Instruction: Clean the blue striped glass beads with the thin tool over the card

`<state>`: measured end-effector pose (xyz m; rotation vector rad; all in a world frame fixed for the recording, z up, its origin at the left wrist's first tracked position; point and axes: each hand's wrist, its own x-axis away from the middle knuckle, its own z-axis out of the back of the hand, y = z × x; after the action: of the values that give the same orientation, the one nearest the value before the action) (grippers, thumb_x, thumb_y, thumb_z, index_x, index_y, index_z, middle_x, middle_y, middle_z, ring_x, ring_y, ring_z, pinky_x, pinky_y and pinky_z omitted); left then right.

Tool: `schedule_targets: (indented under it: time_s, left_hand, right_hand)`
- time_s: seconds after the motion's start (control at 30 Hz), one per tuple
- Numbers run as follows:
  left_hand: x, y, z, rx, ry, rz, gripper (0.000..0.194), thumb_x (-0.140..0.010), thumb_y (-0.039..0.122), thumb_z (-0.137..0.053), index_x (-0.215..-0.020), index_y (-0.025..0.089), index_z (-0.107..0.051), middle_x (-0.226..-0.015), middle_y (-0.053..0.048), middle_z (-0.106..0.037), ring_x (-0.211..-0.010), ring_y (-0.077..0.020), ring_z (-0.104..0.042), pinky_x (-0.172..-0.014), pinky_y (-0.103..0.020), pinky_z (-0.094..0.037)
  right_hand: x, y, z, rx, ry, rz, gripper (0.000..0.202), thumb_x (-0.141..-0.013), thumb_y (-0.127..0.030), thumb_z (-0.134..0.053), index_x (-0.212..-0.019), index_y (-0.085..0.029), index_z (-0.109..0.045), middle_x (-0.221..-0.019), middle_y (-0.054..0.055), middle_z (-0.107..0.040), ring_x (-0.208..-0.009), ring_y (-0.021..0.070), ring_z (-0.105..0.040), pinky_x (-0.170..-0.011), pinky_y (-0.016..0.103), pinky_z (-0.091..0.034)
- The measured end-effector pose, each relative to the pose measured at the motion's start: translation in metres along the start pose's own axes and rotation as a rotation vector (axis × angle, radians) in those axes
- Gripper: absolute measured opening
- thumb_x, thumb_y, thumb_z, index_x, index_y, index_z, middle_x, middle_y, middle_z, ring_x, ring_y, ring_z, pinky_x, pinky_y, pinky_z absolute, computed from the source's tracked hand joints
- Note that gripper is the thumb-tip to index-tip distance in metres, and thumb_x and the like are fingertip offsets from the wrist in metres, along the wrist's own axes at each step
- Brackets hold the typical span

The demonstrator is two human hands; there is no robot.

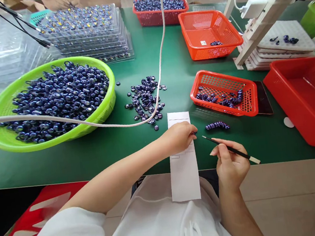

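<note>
My left hand (183, 136) is closed in a pinch over a long white paper strip (184, 176). A small dark bluish piece (194, 133) shows at its fingertips, mostly hidden by them. In my right hand (231, 160) is a slim black pen-like tool (234, 150) with a pale end and a pale tip. That tip points left, a short gap away from the left fingertips. Just beyond the tool lies a row of shiny dark-blue pieces (217, 125), side by side on the green table. A loose pile of similar pieces (146, 98) is scattered farther left.
A lime-green basket (111, 100) heaped with dark pieces stands left. Red baskets (226, 111) are at the right and back. A white cable (126, 125) crosses over the green table (138, 151). Clear trays (86, 38) are stacked at the back, near another person's hands.
</note>
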<state>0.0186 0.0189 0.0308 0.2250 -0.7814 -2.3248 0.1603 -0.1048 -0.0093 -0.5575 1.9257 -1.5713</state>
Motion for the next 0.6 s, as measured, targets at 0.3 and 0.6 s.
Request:
schedule_targets:
  time_s: [0.3, 0.6]
  left_hand:
    - [0.046, -0.024, -0.005, 0.153, 0.153, -0.069, 0.017, -0.092, 0.009, -0.052, -0.098, 0.017, -0.067, -0.101, -0.007, -0.065, -0.088, -0.0155, -0.063, -0.08, -0.027, -0.052]
    - [0.034, -0.024, -0.012, 0.232, 0.259, 0.081, 0.011, -0.09, 0.013, -0.058, -0.095, 0.017, -0.068, -0.087, -0.003, -0.071, -0.078, -0.0152, -0.064, -0.074, -0.026, -0.051]
  right_hand:
    - [0.008, -0.015, 0.014, -0.084, -0.571, -0.271, 0.013, -0.086, -0.03, -0.072, -0.096, -0.021, -0.07, -0.097, 0.007, -0.077, -0.074, 0.0193, -0.074, -0.068, 0.036, -0.063]
    - [-0.009, -0.01, 0.005, 0.07, -0.699, -0.348, 0.019, -0.087, -0.035, -0.072, -0.097, -0.02, -0.071, -0.099, 0.008, -0.076, -0.084, 0.021, -0.076, -0.079, 0.036, -0.063]
